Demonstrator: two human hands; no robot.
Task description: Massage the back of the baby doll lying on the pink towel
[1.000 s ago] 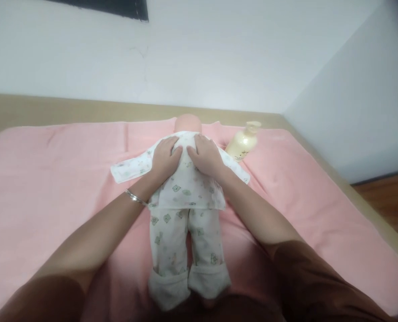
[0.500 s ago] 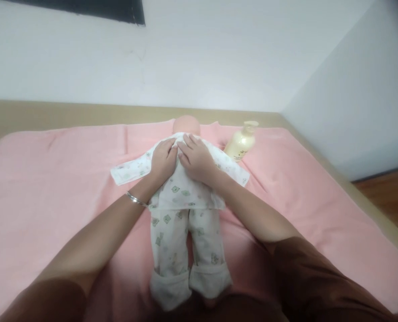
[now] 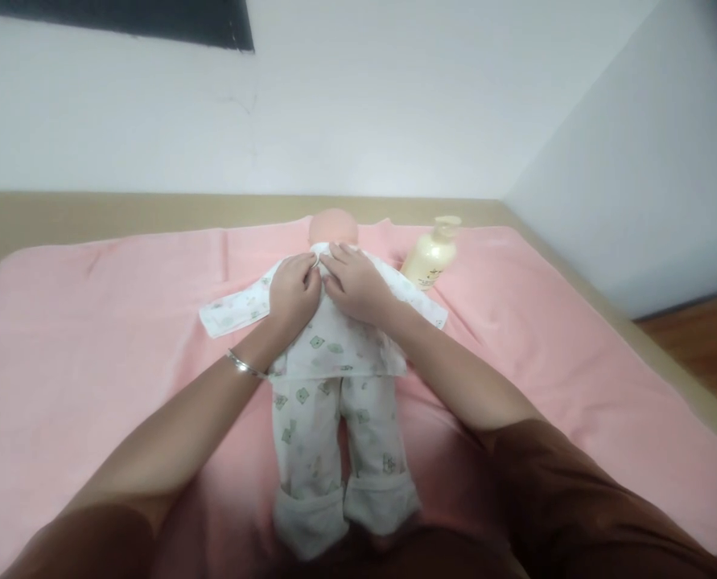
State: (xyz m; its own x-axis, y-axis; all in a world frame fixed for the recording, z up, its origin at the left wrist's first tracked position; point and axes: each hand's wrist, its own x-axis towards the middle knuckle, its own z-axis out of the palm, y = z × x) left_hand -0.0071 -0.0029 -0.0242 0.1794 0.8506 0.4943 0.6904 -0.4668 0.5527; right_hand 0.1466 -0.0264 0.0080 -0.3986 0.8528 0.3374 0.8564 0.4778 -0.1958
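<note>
A baby doll (image 3: 334, 227) lies stretched out with its bald head away from me, no face showing. It wears a white printed top (image 3: 339, 346) and matching trousers (image 3: 310, 434) with turned-up cuffs. My left hand (image 3: 294, 288) rests flat on the upper left of the top, fingers pointing toward the neck. On the upper right of the top lies my right hand (image 3: 358, 283), its fingers stretched out and slightly apart. The fingertips of both hands nearly meet below the doll's neck. The top's sleeves spread out to either side.
A pink sheet (image 3: 105, 354) lies under the doll. To the right of the doll's shoulder, a pale yellow pump bottle (image 3: 434, 256) stands at a tilt in view. Behind runs a tan edge (image 3: 153, 211) against a white wall (image 3: 364, 104). Wooden floor (image 3: 696, 346) shows at far right.
The view has shifted slightly. Both hands stay on the upper part of the doll's top, with only a tiny movement of the fingers.
</note>
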